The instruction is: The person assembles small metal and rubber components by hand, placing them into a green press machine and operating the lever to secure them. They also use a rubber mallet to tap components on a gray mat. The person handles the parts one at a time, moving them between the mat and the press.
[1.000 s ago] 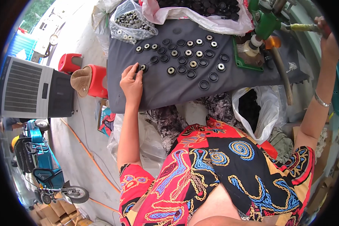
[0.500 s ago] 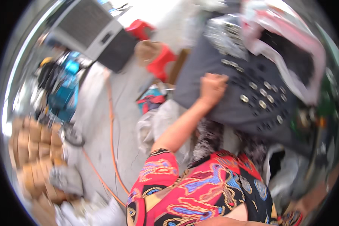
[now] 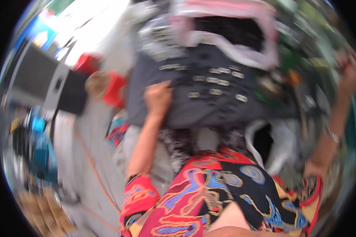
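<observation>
My left hand (image 3: 158, 96) is closed on the left part of a table covered with dark grey cloth (image 3: 178, 114); whatever its fingers hold is hidden. To its right, several small pale metallic pieces (image 3: 215, 92) lie in loose rows, with small black pieces (image 3: 211, 104) scattered among them. Behind them are a clear plastic bag (image 3: 160, 39) of similar shiny pieces and an open pink-and-white bag (image 3: 225, 41) with black contents. Far out to the right, my right hand (image 3: 350, 69) is raised beside the table. It is smeared by motion, with a reddish spot at its fingers.
Red stools (image 3: 115, 90) stand left of the table, near a large grey-and-black box-shaped unit (image 3: 39, 75). An orange hose (image 3: 91, 162) crosses the floor, with brown cartons (image 3: 43, 209) at the lower left. A white bag (image 3: 283, 146) with a dark opening hangs below the table's right side.
The view has swung to the right, so the table sits further left in it. My right arm has come into view, stretched out to the right. My left hand stays closed on the cloth.
</observation>
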Action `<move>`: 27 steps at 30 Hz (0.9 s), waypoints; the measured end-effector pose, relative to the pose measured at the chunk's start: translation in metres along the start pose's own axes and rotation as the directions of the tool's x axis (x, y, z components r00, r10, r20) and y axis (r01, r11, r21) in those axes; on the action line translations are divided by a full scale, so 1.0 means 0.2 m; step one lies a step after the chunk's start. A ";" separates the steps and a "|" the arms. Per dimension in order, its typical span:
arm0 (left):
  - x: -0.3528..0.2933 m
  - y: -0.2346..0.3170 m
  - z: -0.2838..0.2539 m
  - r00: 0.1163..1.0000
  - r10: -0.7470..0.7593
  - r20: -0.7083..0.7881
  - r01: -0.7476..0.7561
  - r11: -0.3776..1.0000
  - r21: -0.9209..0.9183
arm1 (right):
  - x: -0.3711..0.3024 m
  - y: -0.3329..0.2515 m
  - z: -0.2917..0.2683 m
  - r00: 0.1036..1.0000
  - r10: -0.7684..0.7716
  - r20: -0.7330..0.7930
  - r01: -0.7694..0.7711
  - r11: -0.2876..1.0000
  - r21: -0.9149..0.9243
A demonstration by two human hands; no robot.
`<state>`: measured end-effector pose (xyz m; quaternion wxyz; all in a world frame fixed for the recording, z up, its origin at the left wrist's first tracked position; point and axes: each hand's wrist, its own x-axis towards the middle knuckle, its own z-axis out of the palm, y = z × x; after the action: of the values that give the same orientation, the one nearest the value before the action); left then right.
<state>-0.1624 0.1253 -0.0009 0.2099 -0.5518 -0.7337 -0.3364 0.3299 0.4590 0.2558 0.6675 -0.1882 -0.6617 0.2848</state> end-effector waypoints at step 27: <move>0.37 1.45 0.81 0.976 0.069 0.209 0.074 0.790 -0.608 | -0.29 -0.29 0.30 0.997 -0.011 -0.073 0.011 1.000 -0.001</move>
<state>0.1014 0.3405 0.0141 -0.0631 -0.6225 -0.6045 -0.4931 0.2809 0.3702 0.2502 0.6926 -0.1948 -0.6381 0.2741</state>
